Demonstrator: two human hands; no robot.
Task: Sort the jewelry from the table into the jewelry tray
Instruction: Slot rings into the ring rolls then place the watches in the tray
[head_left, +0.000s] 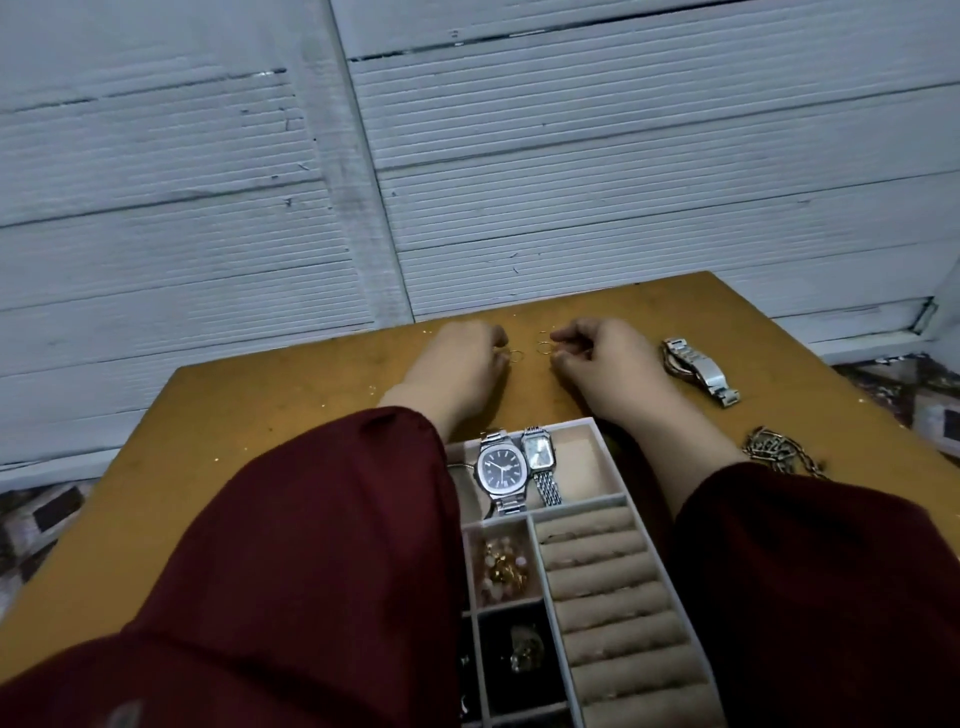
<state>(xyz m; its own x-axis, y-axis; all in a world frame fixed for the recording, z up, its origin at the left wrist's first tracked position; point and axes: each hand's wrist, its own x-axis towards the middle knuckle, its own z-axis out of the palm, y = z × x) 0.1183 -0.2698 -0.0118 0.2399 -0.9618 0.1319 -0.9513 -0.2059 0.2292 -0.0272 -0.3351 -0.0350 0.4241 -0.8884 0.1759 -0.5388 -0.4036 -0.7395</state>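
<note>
Presently, left hand (457, 358) and right hand (608, 358) rest on the far tabletop (260, 415), beyond the jewelry tray (614, 467). Both curl their fingers at two thin gold rings (544, 348) between them; whether either is pinched cannot be told. Advised: pinch one rim firmly, lift straight, seat it in the ring rolls (597, 571), right section.

Your left hand (457, 358) and right hand (602, 358) rest on the desk (260, 415) just past the jewelry tray (566, 423). Their fingers curl beside two small gold rings (515, 356). It is too small to tell if they hold them. Two watches (498, 467) lie in the tray's top box. Another watch (698, 366) and a chain (779, 452) lie on the desk to the right.
</note>
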